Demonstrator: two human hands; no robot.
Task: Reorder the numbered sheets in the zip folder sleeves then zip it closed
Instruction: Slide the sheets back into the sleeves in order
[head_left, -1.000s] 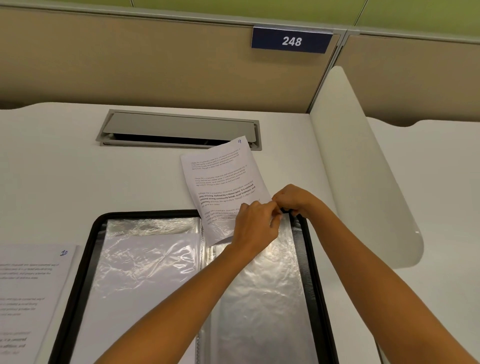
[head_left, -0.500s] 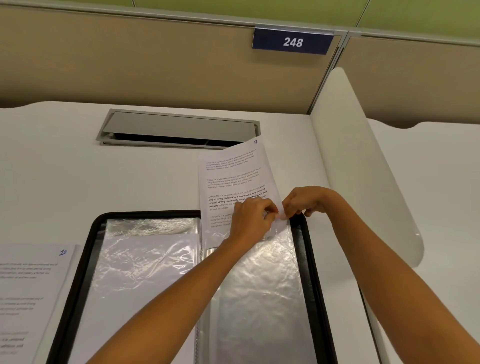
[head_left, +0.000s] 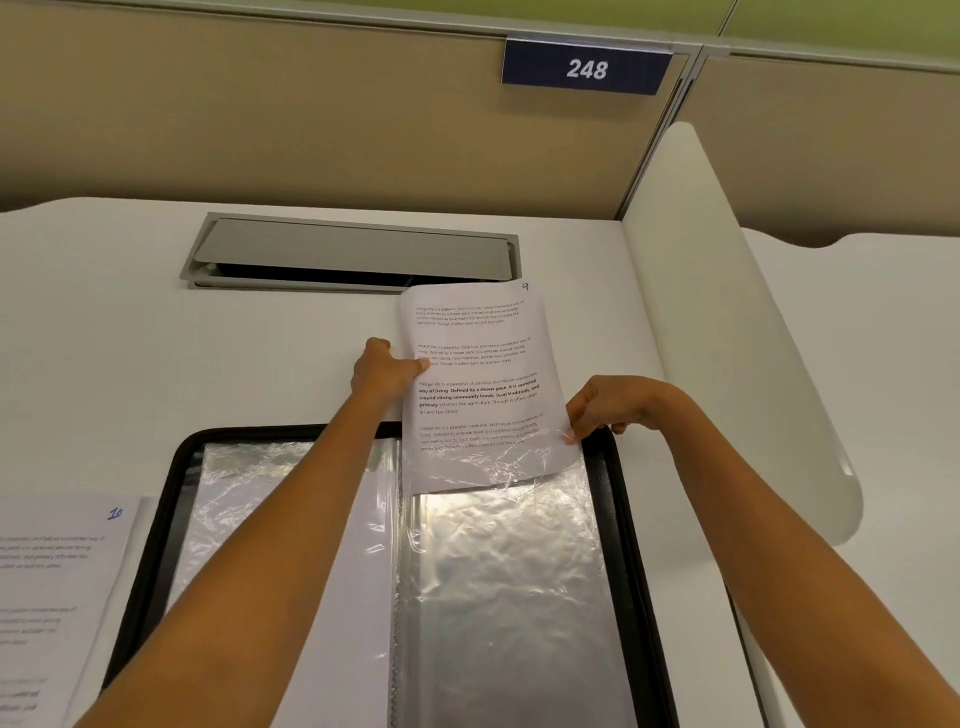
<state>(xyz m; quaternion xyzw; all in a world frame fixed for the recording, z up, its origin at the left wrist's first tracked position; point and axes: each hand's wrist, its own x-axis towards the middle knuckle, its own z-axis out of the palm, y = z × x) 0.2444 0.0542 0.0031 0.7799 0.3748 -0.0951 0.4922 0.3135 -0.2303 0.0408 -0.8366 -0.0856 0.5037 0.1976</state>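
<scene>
A black zip folder (head_left: 621, 519) lies open on the desk, its clear sleeves (head_left: 509, 571) shining on both sides. The printed sheet numbered 9 (head_left: 478, 384) stands partly inside the top of the right-hand sleeve, its lower edge under the plastic. My left hand (head_left: 382, 371) grips the sheet's left edge about halfway up. At the right sleeve's top corner my right hand (head_left: 602, 408) pinches the plastic edge beside the sheet's right side. A sheet numbered 10 (head_left: 57, 582) lies on the desk left of the folder.
A grey cable hatch (head_left: 353, 252) is set into the white desk (head_left: 104, 338) behind the folder. A white curved divider (head_left: 727, 338) stands to the right. A tan partition with a 248 sign (head_left: 586, 67) closes the back.
My left hand has moved up from the sleeve's mouth to the sheet's left edge. The sheet now stands straighter and sits a little deeper in the right sleeve.
</scene>
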